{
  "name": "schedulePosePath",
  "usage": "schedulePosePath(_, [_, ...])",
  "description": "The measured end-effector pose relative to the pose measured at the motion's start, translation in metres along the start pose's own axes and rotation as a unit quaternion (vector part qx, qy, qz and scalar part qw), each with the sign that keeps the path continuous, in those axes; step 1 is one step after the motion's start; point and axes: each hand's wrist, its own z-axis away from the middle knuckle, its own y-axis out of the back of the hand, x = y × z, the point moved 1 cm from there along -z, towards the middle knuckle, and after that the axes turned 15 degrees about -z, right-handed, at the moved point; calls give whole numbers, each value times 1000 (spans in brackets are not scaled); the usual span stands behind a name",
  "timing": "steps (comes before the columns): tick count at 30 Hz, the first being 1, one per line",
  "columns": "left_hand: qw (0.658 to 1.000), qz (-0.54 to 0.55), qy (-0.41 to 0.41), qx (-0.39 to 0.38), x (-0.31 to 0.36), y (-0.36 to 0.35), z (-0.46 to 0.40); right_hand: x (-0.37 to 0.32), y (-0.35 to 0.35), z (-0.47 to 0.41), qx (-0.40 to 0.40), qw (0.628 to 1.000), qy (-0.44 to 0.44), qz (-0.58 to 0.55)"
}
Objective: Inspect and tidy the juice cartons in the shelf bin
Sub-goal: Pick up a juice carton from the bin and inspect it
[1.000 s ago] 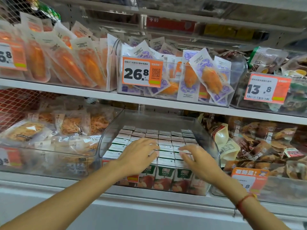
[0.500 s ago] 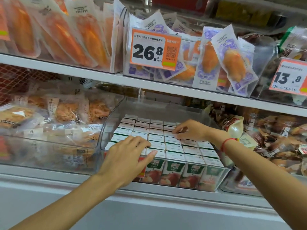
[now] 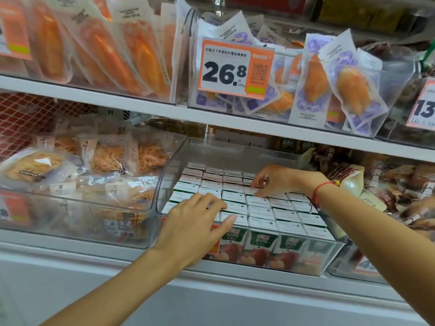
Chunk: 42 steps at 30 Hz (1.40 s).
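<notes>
My left hand (image 3: pixel 195 222) lies flat on the front-left juice cartons (image 3: pixel 261 217), fingers nearly straight and spread a little, thumb stretched along the front row. The cartons stand upright in tight rows inside the clear shelf bin (image 3: pixel 339 252) on the lower shelf (apple pictures and "100%" show through its front wall). Farther back, my right hand (image 3: pixel 277 180), a red string (image 3: pixel 317 194) at its wrist, reaches over the rear rows with fingers curled down onto the carton tops; whether it pinches one, I cannot tell. Above hangs an orange price tag (image 3: pixel 235 69) reading 26.8.
</notes>
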Motion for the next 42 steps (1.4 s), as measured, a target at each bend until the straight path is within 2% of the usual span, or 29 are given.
schedulePosePath(6, [1000, 2, 0, 3, 0, -3, -1, 1, 4, 12, 18, 1000, 10, -24])
schedulePosePath(12, [1000, -5, -1, 1, 1, 0, -2, -9, 10, 59, 161, 981, 91, -66])
schedulePosePath(16, [1000, -12, -1, -14, 1, 3, 0, -30, -2, 97, 291, 934, 202, -53])
schedulePosePath(19, [999, 13, -11, -44, -2, 8, -2, -56, -10, 127, 352, 893, 249, -130])
schedulePosePath(23, [997, 40, -10, -71, -2, 31, 1, -87, -31, 158, 313, 861, 241, -321])
schedulePosePath(25, [995, 75, 53, -40, 1, 47, 9, -98, -48, 167, 291, 842, 222, -396])
schedulePosePath(26, [983, 145, 106, -45, 4, 54, 16, -101, -58, 171, 288, 833, 206, -426])
schedulePosePath(27, [953, 248, 159, -66, 7, 61, 23, -103, -66, 173, 284, 824, 186, -454])
schedulePosePath(29, [865, 438, 213, -116, 17, 72, 38, -106, -78, 178, 268, 801, 146, -516])
schedulePosePath(30, [846, 477, 201, -129, 22, 74, 47, -107, -83, 179, 252, 784, 133, -552])
schedulePosePath(33, [830, 512, 172, -143, 31, 73, 68, -108, -93, 181, 218, 738, 107, -629])
schedulePosePath(36, [795, 554, 191, -159, 29, 68, 78, -107, -96, 177, 184, 734, 59, -651])
schedulePosePath(39, [774, 569, 225, -164, 27, 62, 84, -101, -97, 175, 112, 743, 9, -660])
schedulePosePath(42, [783, 552, 233, -166, 25, 56, 85, -97, -101, 175, 70, 775, 5, -628])
